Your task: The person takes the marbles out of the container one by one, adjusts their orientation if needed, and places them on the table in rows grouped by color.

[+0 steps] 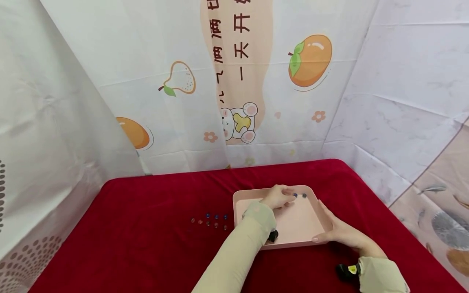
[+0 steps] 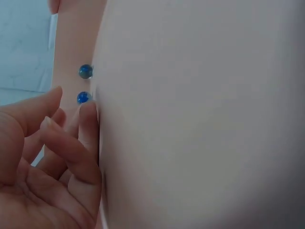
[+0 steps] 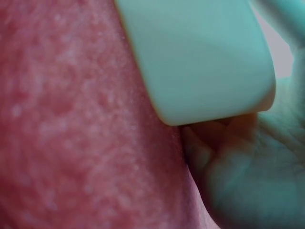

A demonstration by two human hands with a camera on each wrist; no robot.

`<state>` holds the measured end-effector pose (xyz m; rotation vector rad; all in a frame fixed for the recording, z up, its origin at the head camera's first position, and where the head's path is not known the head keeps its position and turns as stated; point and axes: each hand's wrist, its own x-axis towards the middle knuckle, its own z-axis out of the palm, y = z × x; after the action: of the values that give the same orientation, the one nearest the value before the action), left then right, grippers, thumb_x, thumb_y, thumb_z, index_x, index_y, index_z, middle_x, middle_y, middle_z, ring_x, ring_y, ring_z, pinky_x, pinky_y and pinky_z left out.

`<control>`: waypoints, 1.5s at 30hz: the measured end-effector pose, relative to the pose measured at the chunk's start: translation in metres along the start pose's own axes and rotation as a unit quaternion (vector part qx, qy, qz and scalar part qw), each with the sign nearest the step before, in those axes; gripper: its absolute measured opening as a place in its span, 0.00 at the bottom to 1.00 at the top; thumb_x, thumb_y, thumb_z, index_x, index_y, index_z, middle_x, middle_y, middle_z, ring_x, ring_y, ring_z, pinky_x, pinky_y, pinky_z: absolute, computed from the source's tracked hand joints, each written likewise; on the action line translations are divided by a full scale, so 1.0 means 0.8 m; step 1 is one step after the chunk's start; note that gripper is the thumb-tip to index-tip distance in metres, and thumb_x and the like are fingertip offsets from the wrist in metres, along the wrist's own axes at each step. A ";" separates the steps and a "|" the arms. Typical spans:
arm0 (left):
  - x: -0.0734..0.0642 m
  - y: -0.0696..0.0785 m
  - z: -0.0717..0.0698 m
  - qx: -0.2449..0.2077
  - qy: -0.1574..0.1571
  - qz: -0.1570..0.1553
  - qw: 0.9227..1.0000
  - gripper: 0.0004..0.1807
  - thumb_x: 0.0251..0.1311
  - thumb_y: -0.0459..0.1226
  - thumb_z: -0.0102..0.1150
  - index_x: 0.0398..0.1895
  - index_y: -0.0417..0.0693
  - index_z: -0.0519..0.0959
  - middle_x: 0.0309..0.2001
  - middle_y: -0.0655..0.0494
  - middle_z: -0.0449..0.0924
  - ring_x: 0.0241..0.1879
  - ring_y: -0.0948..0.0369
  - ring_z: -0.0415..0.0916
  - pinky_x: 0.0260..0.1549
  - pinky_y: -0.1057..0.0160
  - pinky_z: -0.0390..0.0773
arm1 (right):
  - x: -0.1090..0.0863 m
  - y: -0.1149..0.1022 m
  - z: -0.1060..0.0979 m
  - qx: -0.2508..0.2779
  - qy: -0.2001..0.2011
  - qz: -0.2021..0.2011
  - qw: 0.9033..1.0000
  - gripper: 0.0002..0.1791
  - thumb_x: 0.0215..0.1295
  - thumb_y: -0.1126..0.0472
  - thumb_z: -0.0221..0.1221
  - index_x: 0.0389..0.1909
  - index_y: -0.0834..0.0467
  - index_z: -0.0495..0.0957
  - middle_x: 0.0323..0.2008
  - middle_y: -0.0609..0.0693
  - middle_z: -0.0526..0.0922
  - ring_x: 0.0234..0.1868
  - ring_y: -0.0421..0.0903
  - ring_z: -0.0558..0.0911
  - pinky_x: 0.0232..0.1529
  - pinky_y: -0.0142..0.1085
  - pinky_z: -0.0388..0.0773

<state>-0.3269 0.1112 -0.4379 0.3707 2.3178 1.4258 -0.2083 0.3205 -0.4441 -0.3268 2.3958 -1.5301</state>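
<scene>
A shallow pale pink tray lies on the red cloth. My left hand reaches into it near the far wall, fingers loosely bent. One fingertip is at a blue marble, and the thumb stands apart from it. A second blue-green marble sits just beyond, also against the wall. My right hand grips the tray's near right corner, thumb at the front rim and fingers along the right side. In the right wrist view the tray's corner rests against the palm.
Left of the tray, several marbles lie on the cloth in loose rows, among them a blue marble and a reddish clear marble. Inside the tray's left side another small marble shows beside the left sleeve. A printed curtain hangs behind the table.
</scene>
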 end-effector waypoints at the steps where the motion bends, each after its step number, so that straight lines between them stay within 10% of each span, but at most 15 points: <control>1: 0.002 -0.001 0.002 -0.001 0.001 0.001 1.000 0.18 0.65 0.40 0.63 0.59 0.54 0.80 0.50 0.57 0.83 0.30 0.64 0.81 0.23 0.68 0.74 | 0.000 0.000 0.000 0.003 0.000 0.000 1.000 0.65 0.53 0.63 0.69 0.78 0.63 0.28 0.78 0.66 0.28 0.73 0.67 0.37 0.65 0.71 0.39; 24: 0.013 0.009 0.038 0.167 0.137 0.022 0.976 0.13 0.57 0.43 0.70 0.46 0.61 0.87 0.46 0.65 0.86 0.47 0.64 0.81 0.45 0.66 0.79 | 0.002 -0.004 0.001 0.014 0.001 0.010 1.000 0.66 0.53 0.62 0.70 0.78 0.62 0.27 0.78 0.66 0.28 0.75 0.66 0.35 0.67 0.71 0.36; 31: 0.015 0.009 0.040 0.173 0.133 0.016 0.976 0.12 0.58 0.44 0.69 0.46 0.62 0.87 0.47 0.66 0.86 0.49 0.64 0.81 0.46 0.66 0.79 | 0.002 -0.003 0.000 0.017 -0.001 0.012 1.000 0.67 0.53 0.62 0.70 0.78 0.61 0.27 0.78 0.65 0.27 0.75 0.66 0.35 0.67 0.71 0.36; 45: 0.012 0.001 0.044 0.079 0.139 0.019 0.987 0.09 0.55 0.38 0.71 0.40 0.51 0.87 0.28 0.60 0.83 0.19 0.65 0.73 0.21 0.67 0.76 | -0.003 0.002 -0.001 0.012 0.004 0.010 1.000 0.67 0.52 0.62 0.70 0.78 0.60 0.27 0.78 0.65 0.30 0.74 0.64 0.39 0.68 0.68 0.40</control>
<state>-0.3195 0.1439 -0.4531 0.2770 2.6718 1.3907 -0.2064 0.3229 -0.4449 -0.2900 2.3780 -1.5523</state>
